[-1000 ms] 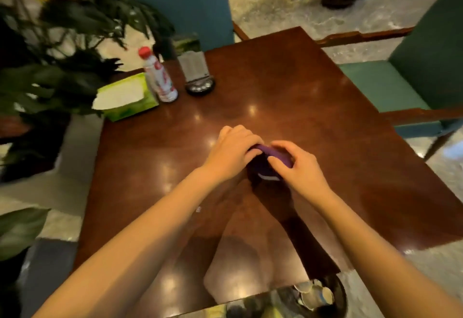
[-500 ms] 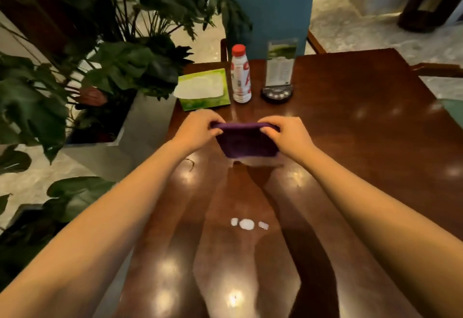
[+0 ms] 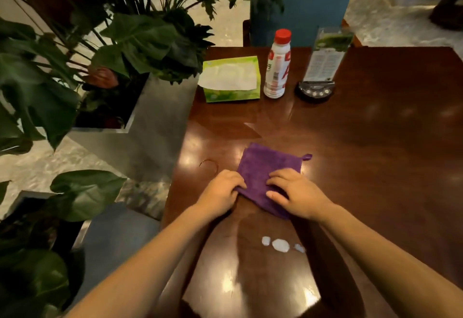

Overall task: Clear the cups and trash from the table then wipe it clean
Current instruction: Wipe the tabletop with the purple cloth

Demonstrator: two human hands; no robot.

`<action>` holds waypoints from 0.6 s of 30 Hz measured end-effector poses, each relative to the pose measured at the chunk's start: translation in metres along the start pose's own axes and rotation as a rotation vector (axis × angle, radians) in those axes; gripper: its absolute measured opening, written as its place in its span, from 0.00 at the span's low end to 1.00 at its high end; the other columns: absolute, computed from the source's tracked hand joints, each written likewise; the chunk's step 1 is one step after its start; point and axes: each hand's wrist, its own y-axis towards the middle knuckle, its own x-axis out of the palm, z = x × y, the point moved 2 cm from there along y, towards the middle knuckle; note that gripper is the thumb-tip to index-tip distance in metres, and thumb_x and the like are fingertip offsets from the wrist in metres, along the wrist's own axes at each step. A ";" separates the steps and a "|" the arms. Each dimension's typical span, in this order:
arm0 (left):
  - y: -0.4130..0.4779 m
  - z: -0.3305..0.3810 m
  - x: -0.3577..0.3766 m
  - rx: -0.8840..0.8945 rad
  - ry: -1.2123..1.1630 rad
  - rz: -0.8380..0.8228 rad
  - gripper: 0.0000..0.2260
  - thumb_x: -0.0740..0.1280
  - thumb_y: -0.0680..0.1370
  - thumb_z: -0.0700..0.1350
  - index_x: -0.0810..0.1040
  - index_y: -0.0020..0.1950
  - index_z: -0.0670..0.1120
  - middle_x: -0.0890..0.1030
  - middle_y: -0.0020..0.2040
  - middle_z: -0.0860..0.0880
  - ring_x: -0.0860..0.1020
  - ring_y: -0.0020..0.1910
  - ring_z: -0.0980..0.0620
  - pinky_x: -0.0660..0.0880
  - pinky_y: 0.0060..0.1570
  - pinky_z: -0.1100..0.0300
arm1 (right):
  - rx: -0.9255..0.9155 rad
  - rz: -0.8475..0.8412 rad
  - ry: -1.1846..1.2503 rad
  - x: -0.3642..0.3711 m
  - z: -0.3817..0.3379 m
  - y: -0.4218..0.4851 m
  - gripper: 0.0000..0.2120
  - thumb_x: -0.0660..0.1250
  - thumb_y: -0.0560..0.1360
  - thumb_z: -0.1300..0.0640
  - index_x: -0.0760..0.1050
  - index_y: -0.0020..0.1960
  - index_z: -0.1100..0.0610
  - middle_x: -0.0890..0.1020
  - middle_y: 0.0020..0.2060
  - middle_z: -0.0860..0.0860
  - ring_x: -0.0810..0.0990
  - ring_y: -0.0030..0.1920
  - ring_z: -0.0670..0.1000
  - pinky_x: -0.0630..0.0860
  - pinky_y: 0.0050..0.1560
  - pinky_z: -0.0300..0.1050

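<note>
A purple cloth (image 3: 268,167) lies spread flat on the dark wooden table (image 3: 375,154). My left hand (image 3: 220,195) pinches its near left edge. Resting on its near right part is my right hand (image 3: 295,195), fingers pressed down and gripping the fabric. Three small white spill blobs (image 3: 280,244) sit on the table just in front of the cloth, between my forearms. A thin curved brown strand (image 3: 210,163) lies left of the cloth.
At the table's far left edge stand a green tissue box (image 3: 230,79), a white bottle with a red cap (image 3: 276,67) and a menu stand on a black base (image 3: 318,77). Leafy plants in a planter (image 3: 112,67) crowd the left. A teal chair (image 3: 300,4) stands behind.
The cloth was bunched in both hands, then held up stretched; now it lies flat on the table under my hands. My view has swung toward the table's left side.
</note>
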 end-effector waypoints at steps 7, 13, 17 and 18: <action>-0.073 -0.032 -0.009 -0.382 0.194 0.367 0.20 0.55 0.78 0.50 0.70 0.68 0.44 0.71 0.69 0.45 0.67 0.70 0.47 0.58 0.70 0.59 | 0.017 0.003 -0.205 0.047 -0.008 0.037 0.43 0.26 0.64 0.26 0.42 0.75 0.44 0.44 0.77 0.50 0.40 0.76 0.59 0.36 0.73 0.58; -0.108 -0.066 0.021 -0.509 0.418 0.151 0.32 0.39 0.79 0.63 0.52 0.75 0.43 0.54 0.76 0.44 0.50 0.76 0.48 0.40 0.73 0.57 | 0.253 0.073 -0.224 0.031 0.032 0.062 0.45 0.33 0.63 0.25 0.41 0.76 0.43 0.40 0.77 0.52 0.38 0.77 0.55 0.36 0.73 0.58; -0.106 -0.067 0.022 -0.499 0.465 0.171 0.30 0.42 0.80 0.61 0.53 0.75 0.42 0.53 0.76 0.44 0.49 0.76 0.49 0.43 0.73 0.55 | 0.360 0.116 -0.178 0.022 0.029 0.105 0.38 0.40 0.70 0.29 0.43 0.76 0.45 0.43 0.77 0.55 0.41 0.77 0.56 0.40 0.75 0.58; -0.106 -0.068 0.022 -0.496 0.466 0.173 0.30 0.43 0.80 0.60 0.54 0.75 0.42 0.54 0.76 0.44 0.49 0.76 0.49 0.44 0.73 0.55 | 0.333 0.119 -0.184 0.023 0.018 0.115 0.38 0.40 0.70 0.30 0.44 0.76 0.45 0.43 0.77 0.56 0.41 0.77 0.57 0.40 0.74 0.58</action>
